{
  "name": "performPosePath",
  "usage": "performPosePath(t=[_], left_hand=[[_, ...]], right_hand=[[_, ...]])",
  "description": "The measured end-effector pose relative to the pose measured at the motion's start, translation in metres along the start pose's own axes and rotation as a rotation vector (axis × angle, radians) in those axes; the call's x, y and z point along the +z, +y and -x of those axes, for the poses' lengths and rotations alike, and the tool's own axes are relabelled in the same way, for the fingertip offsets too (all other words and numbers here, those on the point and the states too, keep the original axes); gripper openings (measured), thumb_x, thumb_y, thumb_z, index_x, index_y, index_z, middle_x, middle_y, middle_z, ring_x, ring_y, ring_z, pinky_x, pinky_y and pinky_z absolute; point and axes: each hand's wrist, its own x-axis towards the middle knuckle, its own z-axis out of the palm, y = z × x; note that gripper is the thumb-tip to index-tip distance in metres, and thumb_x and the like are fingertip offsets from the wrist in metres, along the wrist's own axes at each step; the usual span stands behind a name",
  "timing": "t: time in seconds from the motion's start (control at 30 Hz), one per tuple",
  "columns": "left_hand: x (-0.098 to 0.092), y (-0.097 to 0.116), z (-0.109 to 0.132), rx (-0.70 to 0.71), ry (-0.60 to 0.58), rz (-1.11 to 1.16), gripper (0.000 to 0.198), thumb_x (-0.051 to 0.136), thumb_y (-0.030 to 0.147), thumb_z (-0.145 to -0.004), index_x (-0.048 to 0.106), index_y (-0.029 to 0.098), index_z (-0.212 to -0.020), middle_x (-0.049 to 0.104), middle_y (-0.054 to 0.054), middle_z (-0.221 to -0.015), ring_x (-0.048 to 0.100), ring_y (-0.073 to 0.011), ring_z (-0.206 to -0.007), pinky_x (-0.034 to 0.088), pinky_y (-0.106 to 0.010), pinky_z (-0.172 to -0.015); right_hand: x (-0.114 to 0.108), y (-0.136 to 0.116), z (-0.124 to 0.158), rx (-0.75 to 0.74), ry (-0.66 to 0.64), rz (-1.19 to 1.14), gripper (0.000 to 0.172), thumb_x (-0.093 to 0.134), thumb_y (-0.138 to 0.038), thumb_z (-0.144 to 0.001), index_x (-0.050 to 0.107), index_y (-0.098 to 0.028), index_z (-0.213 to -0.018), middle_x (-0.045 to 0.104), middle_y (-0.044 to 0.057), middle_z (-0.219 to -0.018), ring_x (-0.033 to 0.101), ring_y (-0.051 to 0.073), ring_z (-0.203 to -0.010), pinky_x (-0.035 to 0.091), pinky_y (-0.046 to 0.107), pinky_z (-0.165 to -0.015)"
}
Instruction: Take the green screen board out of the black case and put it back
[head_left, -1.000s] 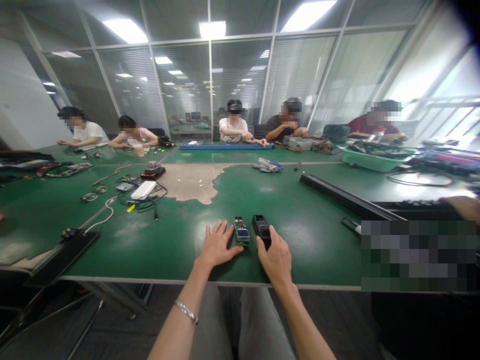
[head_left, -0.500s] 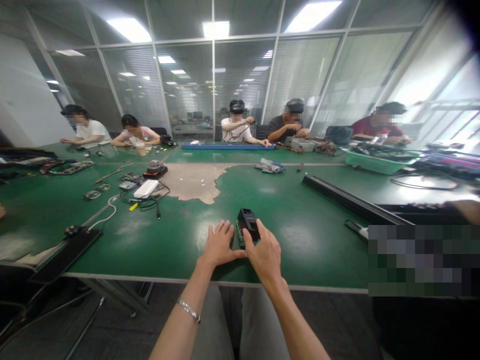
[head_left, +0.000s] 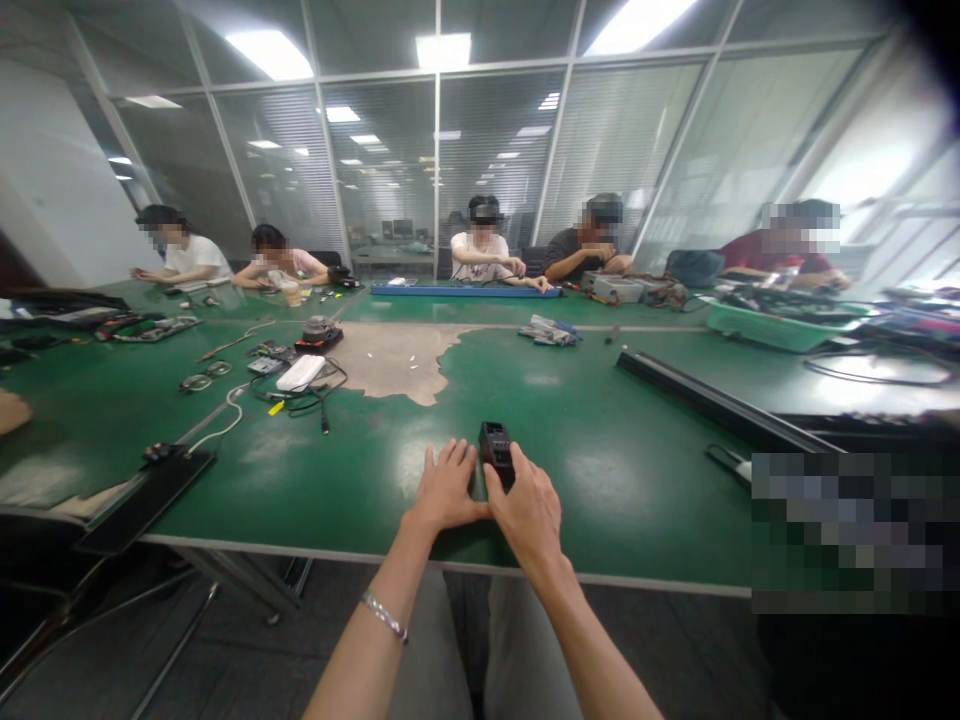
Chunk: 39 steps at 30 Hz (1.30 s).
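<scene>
A small black plastic housing (head_left: pixel 496 446) lies on the green table (head_left: pixel 615 480) right in front of me, over the spot where a small circuit board with a blue screen lay; the board is hidden now. My right hand (head_left: pixel 527 507) grips the black housing from behind, thumb and fingers pinched on its near end. My left hand (head_left: pixel 444 490) rests flat on the table just left of it, fingers spread, thumb touching my right hand.
A white box with black cables (head_left: pixel 300 374) and small parts lie at mid-left. A long black rail (head_left: pixel 720 405) runs at right. A black flat panel (head_left: pixel 146 490) sits at the near left edge. Several people work along the far side, with a blue bar (head_left: pixel 465 291).
My right hand carried the black housing leftward from beside the circuit board onto it and lowered it; the board went out of sight. My left hand stayed flat on the table.
</scene>
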Motion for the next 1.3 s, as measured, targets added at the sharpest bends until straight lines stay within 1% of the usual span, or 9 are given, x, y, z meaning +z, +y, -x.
performPosePath(t=[0.17,0.27,0.37,0.43,0.5,0.73,0.97,1.17,1.3], left_hand=[[0.000,0.001,0.000,0.003,0.006,0.007,0.091,0.051,0.064,-0.077,0.028,0.015,-0.150,0.026,-0.014,-0.158,0.018,-0.0328,-0.147,0.009,-0.060,-0.117],[-0.001,0.002,0.001,-0.004,0.019,0.008,0.091,0.051,0.064,-0.077,0.028,0.016,-0.151,0.027,-0.013,-0.158,0.018,-0.0320,-0.146,0.009,-0.059,-0.118],[-0.002,0.003,0.002,-0.003,0.015,0.012,0.096,0.054,0.067,-0.073,0.028,0.016,-0.151,0.029,-0.013,-0.157,0.019,-0.0325,-0.146,0.010,-0.058,-0.118],[-0.001,0.003,0.002,-0.001,0.020,0.010,0.096,0.054,0.067,-0.074,0.027,0.017,-0.151,0.028,-0.013,-0.157,0.019,-0.0322,-0.146,0.010,-0.059,-0.118],[0.000,0.002,0.001,-0.002,0.021,0.002,0.095,0.053,0.067,-0.074,0.027,0.017,-0.151,0.028,-0.013,-0.158,0.018,-0.0324,-0.146,0.009,-0.059,-0.117],[0.002,0.001,0.000,0.006,0.014,-0.004,0.098,0.052,0.070,-0.074,0.025,0.017,-0.152,0.026,-0.013,-0.158,0.017,-0.0328,-0.147,0.008,-0.059,-0.118],[0.003,0.002,-0.001,-0.007,0.009,-0.009,0.097,0.054,0.064,-0.075,0.021,0.017,-0.153,0.025,-0.013,-0.159,0.017,-0.0328,-0.147,0.007,-0.058,-0.118],[0.004,0.002,-0.002,-0.013,0.000,-0.020,0.093,0.055,0.056,-0.076,0.020,0.017,-0.153,0.025,-0.011,-0.159,0.017,-0.0319,-0.147,0.008,-0.058,-0.118],[0.004,0.002,-0.001,-0.008,0.011,-0.021,0.093,0.054,0.058,-0.076,0.021,0.016,-0.153,0.025,-0.012,-0.159,0.017,-0.0322,-0.147,0.008,-0.058,-0.118]], right_hand=[[0.005,0.006,0.010,-0.002,-0.018,0.009,0.051,0.050,-0.037,-0.090,0.050,-0.011,-0.134,0.067,0.015,-0.115,0.061,0.028,-0.104,0.047,0.039,-0.088],[0.009,0.010,0.013,-0.005,-0.010,-0.005,0.053,0.051,-0.038,-0.090,0.048,-0.012,-0.136,0.066,0.015,-0.119,0.059,0.029,-0.106,0.048,0.040,-0.089],[0.013,0.013,0.013,-0.037,0.035,-0.037,0.061,0.054,-0.043,-0.088,0.045,-0.010,-0.139,0.061,0.016,-0.128,0.056,0.030,-0.113,0.046,0.042,-0.095],[0.016,0.015,0.011,-0.062,0.068,-0.065,0.068,0.055,-0.047,-0.087,0.041,-0.009,-0.142,0.057,0.017,-0.134,0.054,0.031,-0.117,0.045,0.043,-0.099],[0.019,0.017,0.010,-0.079,0.081,-0.088,0.071,0.055,-0.049,-0.087,0.038,-0.008,-0.144,0.055,0.018,-0.136,0.053,0.031,-0.120,0.044,0.044,-0.101],[0.025,0.021,0.012,-0.042,0.019,-0.099,0.064,0.049,-0.047,-0.091,0.042,-0.007,-0.142,0.063,0.019,-0.125,0.058,0.029,-0.113,0.048,0.043,-0.096],[0.021,0.018,0.014,-0.039,0.012,-0.113,0.064,0.048,-0.045,-0.092,0.040,-0.007,-0.143,0.061,0.019,-0.127,0.057,0.030,-0.115,0.047,0.043,-0.097],[0.019,0.018,0.014,-0.044,0.064,-0.154,0.077,0.050,-0.054,-0.090,0.031,-0.008,-0.148,0.053,0.021,-0.137,0.052,0.031,-0.122,0.045,0.046,-0.098],[0.020,0.019,0.014,-0.042,0.037,-0.132,0.072,0.049,-0.053,-0.090,0.037,-0.007,-0.144,0.058,0.021,-0.131,0.055,0.030,-0.118,0.046,0.044,-0.098]])
